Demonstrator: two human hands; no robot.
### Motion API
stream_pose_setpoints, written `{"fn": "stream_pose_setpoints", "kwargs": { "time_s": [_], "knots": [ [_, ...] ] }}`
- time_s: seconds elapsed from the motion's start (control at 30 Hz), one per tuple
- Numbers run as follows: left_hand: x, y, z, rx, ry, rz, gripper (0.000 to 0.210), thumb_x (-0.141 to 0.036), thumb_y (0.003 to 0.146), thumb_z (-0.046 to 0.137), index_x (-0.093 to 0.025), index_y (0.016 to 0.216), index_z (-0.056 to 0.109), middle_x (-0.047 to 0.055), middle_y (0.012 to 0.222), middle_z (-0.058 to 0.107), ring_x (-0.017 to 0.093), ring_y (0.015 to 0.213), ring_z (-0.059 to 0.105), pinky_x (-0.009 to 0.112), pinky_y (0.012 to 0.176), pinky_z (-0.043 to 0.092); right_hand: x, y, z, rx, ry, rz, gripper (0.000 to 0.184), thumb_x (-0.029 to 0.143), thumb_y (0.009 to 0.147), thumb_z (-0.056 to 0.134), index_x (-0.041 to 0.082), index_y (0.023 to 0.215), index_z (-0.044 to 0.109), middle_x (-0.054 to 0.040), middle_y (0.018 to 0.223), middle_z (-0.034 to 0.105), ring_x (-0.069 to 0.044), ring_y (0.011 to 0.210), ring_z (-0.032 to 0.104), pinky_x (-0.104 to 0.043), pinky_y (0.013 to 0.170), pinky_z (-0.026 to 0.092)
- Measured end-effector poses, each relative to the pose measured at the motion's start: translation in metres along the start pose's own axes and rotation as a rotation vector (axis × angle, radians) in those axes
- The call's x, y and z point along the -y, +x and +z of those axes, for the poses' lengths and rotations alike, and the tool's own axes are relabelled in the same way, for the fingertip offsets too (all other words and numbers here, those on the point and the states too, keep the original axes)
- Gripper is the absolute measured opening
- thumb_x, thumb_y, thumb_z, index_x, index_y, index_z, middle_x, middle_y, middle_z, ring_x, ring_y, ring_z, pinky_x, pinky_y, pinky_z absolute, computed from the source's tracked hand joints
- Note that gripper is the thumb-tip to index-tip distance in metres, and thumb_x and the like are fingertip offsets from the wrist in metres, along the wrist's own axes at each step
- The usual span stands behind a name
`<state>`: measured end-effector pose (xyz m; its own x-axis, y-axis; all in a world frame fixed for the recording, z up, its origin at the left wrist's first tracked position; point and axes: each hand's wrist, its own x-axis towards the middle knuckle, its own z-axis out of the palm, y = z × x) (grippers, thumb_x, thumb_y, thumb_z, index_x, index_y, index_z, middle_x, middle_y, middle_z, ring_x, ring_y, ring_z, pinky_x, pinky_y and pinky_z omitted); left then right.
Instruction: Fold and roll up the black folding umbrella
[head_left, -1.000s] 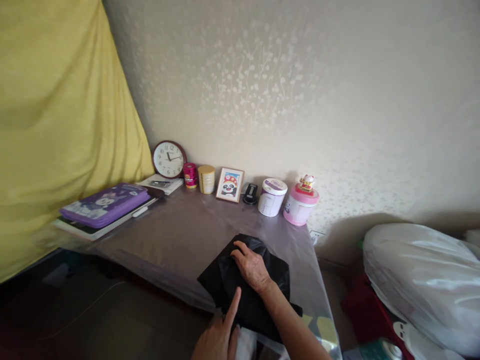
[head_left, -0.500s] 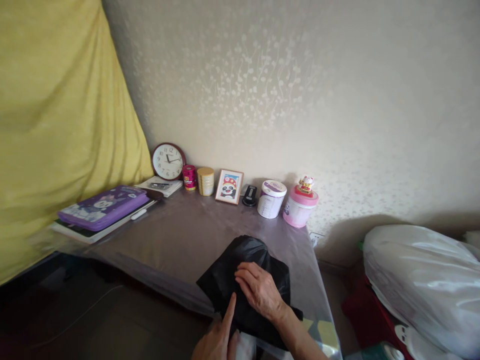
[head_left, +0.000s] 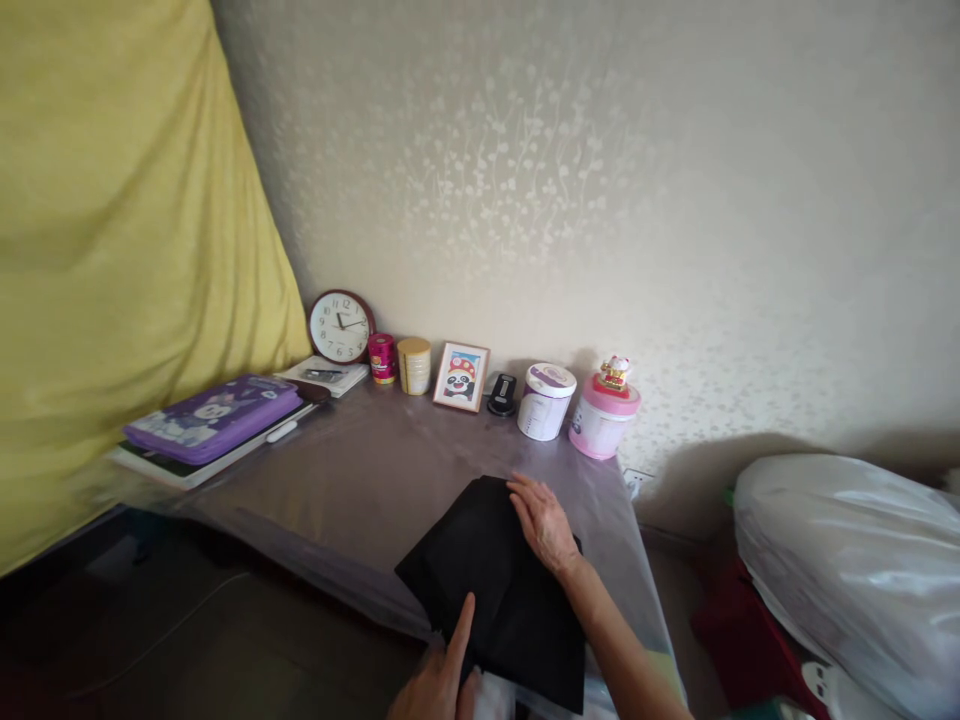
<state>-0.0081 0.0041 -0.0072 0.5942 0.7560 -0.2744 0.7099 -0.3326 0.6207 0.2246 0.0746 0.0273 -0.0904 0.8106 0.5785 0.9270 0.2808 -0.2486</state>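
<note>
A black cloth (head_left: 517, 600) lies over the near right corner of the table, mostly flat, with its near edge reaching past the table's front edge. My right hand (head_left: 544, 525) rests palm down on its far right part, fingers stretched out and holding nothing. At the cloth's near left edge is my left hand (head_left: 439, 675), its index finger straight along the top of the cloth. Its other fingers look curled at that edge and are partly hidden. Something whitish and blurred shows beside my left thumb.
Along the wall stand a clock (head_left: 342, 326), a pink can (head_left: 382, 358), a yellow container (head_left: 414, 366), a panda picture frame (head_left: 461, 376), a white tub (head_left: 546, 402) and a pink tub (head_left: 602, 418). A purple case (head_left: 214, 415) lies left. A stuffed white bag (head_left: 855, 560) stands right.
My right hand has moved away from me and slightly right, its fingers straightening. The black cloth, bunched before, now lies flatter. My left hand has hardly moved.
</note>
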Motion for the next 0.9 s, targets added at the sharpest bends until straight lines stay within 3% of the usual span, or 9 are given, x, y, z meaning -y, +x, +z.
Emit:
{"fn": "stream_pose_setpoints", "kwargs": {
  "time_s": [0.1, 0.17, 0.3, 0.47, 0.67, 0.9],
  "knots": [
    [0.001, 0.000, 0.001, 0.005, -0.017, -0.001, 0.063, -0.023, 0.086, 0.032, -0.021, 0.144, 0.004, 0.014, 0.134, 0.048, 0.026, 0.108, 0.059, 0.031, 0.084, 0.047, 0.018, -0.008, -0.001, 0.143, 0.121, -0.187, 0.023, 0.023, 0.093, 0.042, 0.018, 0.103, 0.063, -0.0071, 0.107, 0.066, -0.017, 0.107, 0.056, -0.037, 0.096, 0.042],
    [0.002, 0.000, 0.002, -0.022, -0.028, 0.019, 0.063, -0.022, 0.087, 0.031, -0.020, 0.144, 0.005, 0.014, 0.135, 0.048, 0.024, 0.111, 0.057, 0.030, 0.088, 0.045, 0.020, -0.008, 0.003, 0.171, 0.101, -0.212, 0.022, 0.023, 0.093, 0.044, 0.019, 0.102, 0.064, -0.0063, 0.106, 0.067, -0.019, 0.108, 0.056, -0.040, 0.097, 0.041],
    [0.003, -0.001, 0.002, -0.042, -0.040, 0.053, 0.063, -0.023, 0.087, 0.029, -0.018, 0.144, 0.004, 0.013, 0.135, 0.047, 0.022, 0.117, 0.052, 0.028, 0.092, 0.042, -0.003, 0.000, 0.009, 0.037, -0.044, -0.019, 0.027, 0.022, 0.093, 0.040, 0.017, 0.107, 0.062, -0.0113, 0.115, 0.062, -0.024, 0.108, 0.056, -0.046, 0.092, 0.044],
    [0.006, -0.004, 0.002, -0.050, -0.094, 0.057, 0.062, -0.027, 0.088, 0.028, -0.015, 0.145, 0.004, 0.014, 0.139, 0.042, 0.021, 0.120, 0.050, 0.028, 0.093, 0.042, -0.032, -0.024, -0.021, -0.081, -0.017, 0.099, 0.027, 0.023, 0.093, 0.038, 0.021, 0.105, 0.062, -0.0088, 0.108, 0.064, -0.021, 0.099, 0.060, -0.041, 0.089, 0.049],
    [0.009, -0.003, -0.001, -0.050, -0.173, 0.117, 0.061, -0.028, 0.089, 0.024, -0.010, 0.144, 0.005, 0.014, 0.143, 0.035, 0.020, 0.122, 0.047, 0.030, 0.097, 0.040, -0.042, -0.096, -0.061, -0.048, -0.068, 0.188, 0.027, 0.026, 0.092, 0.037, 0.025, 0.108, 0.060, -0.0068, 0.112, 0.061, -0.020, 0.100, 0.061, -0.035, 0.084, 0.053],
    [0.011, -0.002, -0.001, -0.063, -0.202, 0.120, 0.061, -0.027, 0.089, 0.027, -0.016, 0.145, 0.005, 0.009, 0.143, 0.036, 0.018, 0.121, 0.048, 0.028, 0.097, 0.039, -0.019, -0.120, -0.061, 0.010, 0.006, 0.120, 0.036, 0.021, 0.091, 0.039, 0.026, 0.125, 0.048, -0.0071, 0.131, 0.049, -0.018, 0.114, 0.054, -0.030, 0.091, 0.050]
  ]
}}
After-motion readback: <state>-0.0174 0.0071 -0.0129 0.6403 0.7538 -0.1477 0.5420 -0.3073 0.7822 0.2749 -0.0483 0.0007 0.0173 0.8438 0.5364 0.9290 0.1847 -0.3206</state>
